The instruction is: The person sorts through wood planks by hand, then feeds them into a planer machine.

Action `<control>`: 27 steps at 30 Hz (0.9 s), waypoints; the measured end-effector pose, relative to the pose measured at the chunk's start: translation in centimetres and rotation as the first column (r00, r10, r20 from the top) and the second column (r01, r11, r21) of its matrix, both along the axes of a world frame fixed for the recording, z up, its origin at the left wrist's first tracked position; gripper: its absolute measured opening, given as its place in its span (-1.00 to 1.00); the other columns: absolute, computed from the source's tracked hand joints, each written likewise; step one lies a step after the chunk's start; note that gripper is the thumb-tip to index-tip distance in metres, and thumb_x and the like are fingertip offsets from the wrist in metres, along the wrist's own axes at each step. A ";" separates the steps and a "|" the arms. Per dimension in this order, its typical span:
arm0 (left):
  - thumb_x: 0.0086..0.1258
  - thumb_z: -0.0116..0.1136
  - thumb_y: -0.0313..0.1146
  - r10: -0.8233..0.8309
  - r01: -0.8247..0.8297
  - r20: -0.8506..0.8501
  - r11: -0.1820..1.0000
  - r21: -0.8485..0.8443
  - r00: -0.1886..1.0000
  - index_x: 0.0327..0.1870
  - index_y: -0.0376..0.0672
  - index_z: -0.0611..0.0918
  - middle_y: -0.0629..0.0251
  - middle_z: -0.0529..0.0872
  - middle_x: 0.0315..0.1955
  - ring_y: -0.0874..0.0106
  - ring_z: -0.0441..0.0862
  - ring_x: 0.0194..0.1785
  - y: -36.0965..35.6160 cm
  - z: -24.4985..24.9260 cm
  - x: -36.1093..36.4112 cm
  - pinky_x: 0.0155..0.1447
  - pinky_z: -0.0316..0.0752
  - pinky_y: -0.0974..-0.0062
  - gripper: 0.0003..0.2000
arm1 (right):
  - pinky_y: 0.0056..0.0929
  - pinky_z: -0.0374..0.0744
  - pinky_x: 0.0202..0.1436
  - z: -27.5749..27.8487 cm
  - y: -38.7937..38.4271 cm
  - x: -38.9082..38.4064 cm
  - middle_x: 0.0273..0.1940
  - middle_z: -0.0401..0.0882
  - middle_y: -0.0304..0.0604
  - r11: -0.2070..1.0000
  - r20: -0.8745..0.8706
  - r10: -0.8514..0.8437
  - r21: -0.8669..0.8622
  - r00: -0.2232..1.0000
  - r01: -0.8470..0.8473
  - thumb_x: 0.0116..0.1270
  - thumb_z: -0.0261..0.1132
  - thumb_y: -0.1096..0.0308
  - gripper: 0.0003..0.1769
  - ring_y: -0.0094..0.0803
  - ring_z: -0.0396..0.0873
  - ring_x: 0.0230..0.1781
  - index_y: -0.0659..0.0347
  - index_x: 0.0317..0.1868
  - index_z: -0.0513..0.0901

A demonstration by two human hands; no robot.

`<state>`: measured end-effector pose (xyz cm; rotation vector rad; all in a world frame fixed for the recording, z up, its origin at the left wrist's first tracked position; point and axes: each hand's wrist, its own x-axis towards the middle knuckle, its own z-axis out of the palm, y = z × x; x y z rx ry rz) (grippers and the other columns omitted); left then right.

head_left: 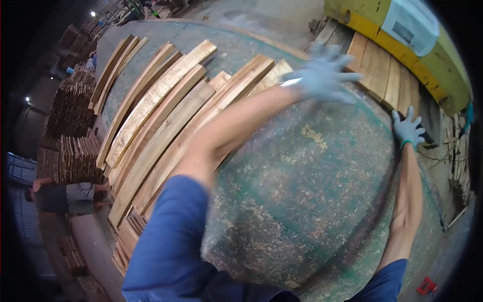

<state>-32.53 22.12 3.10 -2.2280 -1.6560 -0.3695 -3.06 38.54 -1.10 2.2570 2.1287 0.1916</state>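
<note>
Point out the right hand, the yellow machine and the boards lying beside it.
Right hand [408, 131]: head view, on the middle of the gloved hand.
Yellow machine [427, 63]: head view, on its painted housing.
Boards [377, 69]: head view, on one board's upper face.

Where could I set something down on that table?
The middle of the green table, between the loose boards and the right forearm; another bare strip lies beyond the boards' far ends. Crowded: the left side, under boards, and beside the yellow machine, where planks lie.
</note>
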 end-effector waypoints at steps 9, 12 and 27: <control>0.47 -0.21 0.33 0.978 -0.768 0.011 0.171 -0.617 0.209 0.59 0.29 0.14 0.02 -0.07 0.60 -0.10 -0.34 0.63 -50.8 -2.0 -19.8 0.53 -0.36 -0.31 -0.29 | -0.05 0.18 0.54 1.4 -38.2 -8.2 0.41 0.27 0.26 0.656 -0.740 0.621 0.310 0.259 -0.689 0.32 0.28 0.12 -0.22 0.10 0.25 0.45 0.41 0.42 0.28; 0.44 -0.17 0.35 0.948 -0.704 0.177 0.317 -0.636 0.266 0.57 0.33 0.17 0.06 -0.11 0.61 -0.09 -0.32 0.64 -50.1 -2.3 -18.4 0.52 -0.39 -0.33 -0.29 | 0.13 0.22 0.46 2.1 -53.7 -14.6 0.33 0.23 0.41 0.564 -0.838 0.532 0.240 0.125 -0.790 0.28 0.28 -0.20 -0.08 0.30 0.19 0.41 0.34 0.41 0.27; 0.13 0.20 0.34 0.643 -0.396 0.364 0.730 -0.558 0.673 0.33 -0.31 0.43 -0.05 0.44 0.25 -0.04 0.24 0.40 -50.8 -0.8 -17.2 0.37 0.08 -0.18 -0.08 | 0.11 0.02 0.54 -2.2 -67.2 -24.3 0.43 0.14 0.27 0.867 -0.748 0.413 0.149 0.519 -0.476 -0.03 0.54 -0.12 0.19 0.26 0.08 0.47 0.28 0.49 0.16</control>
